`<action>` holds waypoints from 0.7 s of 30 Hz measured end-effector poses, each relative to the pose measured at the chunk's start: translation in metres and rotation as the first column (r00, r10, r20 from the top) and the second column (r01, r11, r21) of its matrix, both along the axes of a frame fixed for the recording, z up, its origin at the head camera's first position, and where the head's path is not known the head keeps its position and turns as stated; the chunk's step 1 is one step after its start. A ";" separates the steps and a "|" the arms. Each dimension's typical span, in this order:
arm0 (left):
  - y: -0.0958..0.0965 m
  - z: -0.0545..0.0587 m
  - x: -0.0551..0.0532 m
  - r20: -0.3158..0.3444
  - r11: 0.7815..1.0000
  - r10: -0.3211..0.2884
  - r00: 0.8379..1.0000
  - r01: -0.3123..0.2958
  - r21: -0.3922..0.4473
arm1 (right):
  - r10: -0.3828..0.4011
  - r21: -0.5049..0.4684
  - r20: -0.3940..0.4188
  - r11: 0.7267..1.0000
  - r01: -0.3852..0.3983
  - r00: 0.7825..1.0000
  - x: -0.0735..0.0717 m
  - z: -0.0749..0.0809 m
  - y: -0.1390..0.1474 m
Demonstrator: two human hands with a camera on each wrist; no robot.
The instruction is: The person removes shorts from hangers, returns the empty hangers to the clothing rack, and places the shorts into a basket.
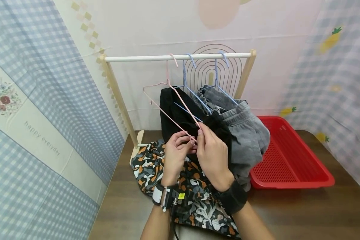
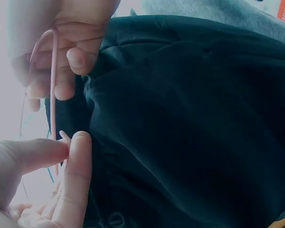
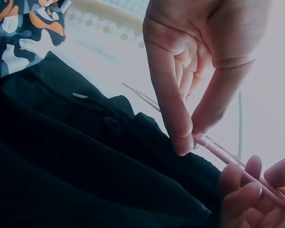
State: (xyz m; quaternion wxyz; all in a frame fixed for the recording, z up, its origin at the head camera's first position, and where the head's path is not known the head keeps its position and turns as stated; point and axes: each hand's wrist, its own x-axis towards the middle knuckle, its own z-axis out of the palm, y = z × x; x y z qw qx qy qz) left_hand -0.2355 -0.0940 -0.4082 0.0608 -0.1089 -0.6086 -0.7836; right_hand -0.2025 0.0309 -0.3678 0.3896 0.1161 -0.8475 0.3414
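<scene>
A pink wire hanger (image 1: 182, 102) hangs by its hook from the white rail, its lower end tilted toward me and no garment on it. My left hand (image 1: 174, 158) pinches the bar near that end between thumb and forefinger; a small pink hook (image 2: 64, 136) pokes out beside the fingertips in the left wrist view. My right hand (image 1: 211, 155) holds the rounded corner of the hanger, which lies across its fingers in the right wrist view. Right behind both hands hangs a black garment (image 1: 168, 103) on a blue hanger (image 1: 184, 75).
Grey shorts (image 1: 247, 130) hang on another blue hanger (image 1: 216, 71) to the right. The wooden rack's rail (image 1: 132, 58) spans the back. Under my wrists lies a camouflage-print garment (image 1: 150, 166) on the brown table (image 1: 123, 200). A red plastic basket (image 1: 291, 184) stands at right.
</scene>
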 end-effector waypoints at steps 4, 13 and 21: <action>0.002 -0.002 0.000 0.001 0.999 -0.005 1.000 0.005 -0.051 | 0.006 -0.047 0.028 0.999 -0.005 1.000 0.003 -0.007 0.002; 0.001 -0.002 0.003 0.017 0.993 -0.028 0.999 0.029 -0.115 | -0.005 -0.061 0.035 0.998 0.007 0.999 0.014 -0.019 0.009; -0.003 -0.001 -0.002 0.037 0.986 -0.053 0.998 0.058 -0.153 | -0.013 -0.163 0.045 0.986 0.020 0.999 0.026 -0.023 0.018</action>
